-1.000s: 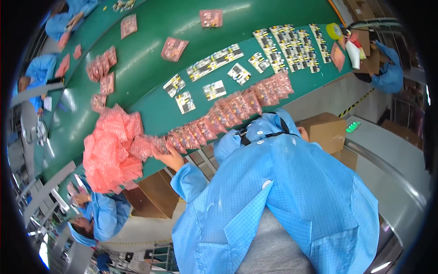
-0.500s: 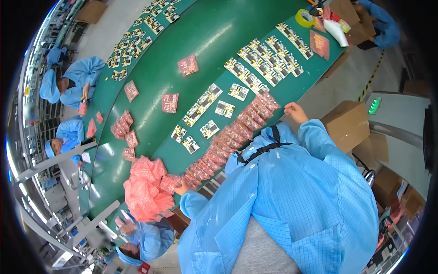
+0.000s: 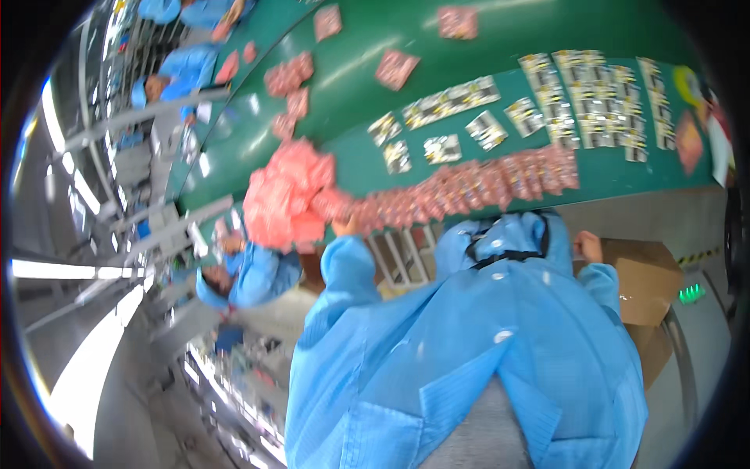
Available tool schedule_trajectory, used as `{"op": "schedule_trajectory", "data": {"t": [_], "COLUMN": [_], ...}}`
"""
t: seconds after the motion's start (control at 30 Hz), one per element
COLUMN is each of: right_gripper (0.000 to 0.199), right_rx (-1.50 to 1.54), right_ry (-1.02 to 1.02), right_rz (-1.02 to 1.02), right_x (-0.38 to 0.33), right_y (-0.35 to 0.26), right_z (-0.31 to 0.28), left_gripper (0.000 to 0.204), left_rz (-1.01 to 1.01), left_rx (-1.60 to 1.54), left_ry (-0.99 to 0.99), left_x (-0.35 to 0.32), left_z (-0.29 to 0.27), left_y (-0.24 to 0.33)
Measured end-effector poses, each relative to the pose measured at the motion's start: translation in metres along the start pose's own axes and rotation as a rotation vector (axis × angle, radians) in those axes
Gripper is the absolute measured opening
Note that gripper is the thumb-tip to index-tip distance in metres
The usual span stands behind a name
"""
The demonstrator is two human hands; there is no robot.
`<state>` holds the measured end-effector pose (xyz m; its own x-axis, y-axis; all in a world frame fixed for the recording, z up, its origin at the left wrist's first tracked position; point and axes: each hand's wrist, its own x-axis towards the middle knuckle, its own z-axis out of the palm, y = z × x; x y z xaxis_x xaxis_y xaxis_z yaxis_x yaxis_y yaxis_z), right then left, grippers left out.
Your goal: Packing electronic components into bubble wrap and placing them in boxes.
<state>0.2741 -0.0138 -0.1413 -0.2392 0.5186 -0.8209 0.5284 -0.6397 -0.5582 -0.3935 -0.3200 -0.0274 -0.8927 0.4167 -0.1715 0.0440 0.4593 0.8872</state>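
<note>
A long row of circuit boards in pink bubble-wrap bags (image 3: 469,186) leans along the near edge of the green table. At its left end, my left hand (image 3: 346,227) has its fingers closed on a pink bubble-wrap bag (image 3: 331,205); part of the fingers is hidden behind it. Beside that bag is a big heap of pink bubble-wrap bags (image 3: 285,195). My right hand (image 3: 587,246) is off the table, low by my right side, with its fingers curled and slightly blurred. It is near a cardboard box (image 3: 648,281), and nothing shows in it.
Bare circuit boards (image 3: 451,102) lie singly and in strips on the green table (image 3: 351,160). Several bagged boards (image 3: 397,69) lie farther back. Co-workers in blue (image 3: 254,273) sit to the left. A roll of yellow tape (image 3: 687,84) is at the far right.
The view has turned, so the row now runs almost level. My right hand has moved away from the row's right end toward my side, its fingers now curled. My left hand stays at the left end.
</note>
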Motion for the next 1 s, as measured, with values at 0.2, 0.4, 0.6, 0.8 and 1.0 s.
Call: {"op": "schedule_trajectory", "data": {"t": [0.2,0.4,0.6,0.8,1.0], "right_gripper": [0.023,0.027,0.023,0.014,0.047], "right_rx": [0.168,0.005,-0.241,-0.446,-0.751], "right_ry": [0.022,-0.071,-0.514,-1.105,-0.918], "right_rz": [0.092,0.19,-0.094,-0.452,-0.596], "right_x": [-0.016,-0.045,-0.039,-0.012,0.032], "right_y": [-0.009,-0.082,-0.266,-0.392,-0.361], "right_z": [-0.001,0.043,0.148,0.428,0.614], "left_gripper": [0.045,0.042,0.051,0.061,0.064], "left_rz": [-0.35,-0.571,-0.906,-0.669,-1.077], "left_rx": [0.268,0.021,-0.119,-0.355,-0.667], "left_ry": [0.306,0.097,0.045,0.027,0.106], "left_x": [0.028,0.017,0.011,0.001,0.004], "left_z": [-0.047,-0.032,-0.025,-0.081,-0.013], "left_y": [-0.063,-0.049,-0.064,-0.145,-0.002]}}
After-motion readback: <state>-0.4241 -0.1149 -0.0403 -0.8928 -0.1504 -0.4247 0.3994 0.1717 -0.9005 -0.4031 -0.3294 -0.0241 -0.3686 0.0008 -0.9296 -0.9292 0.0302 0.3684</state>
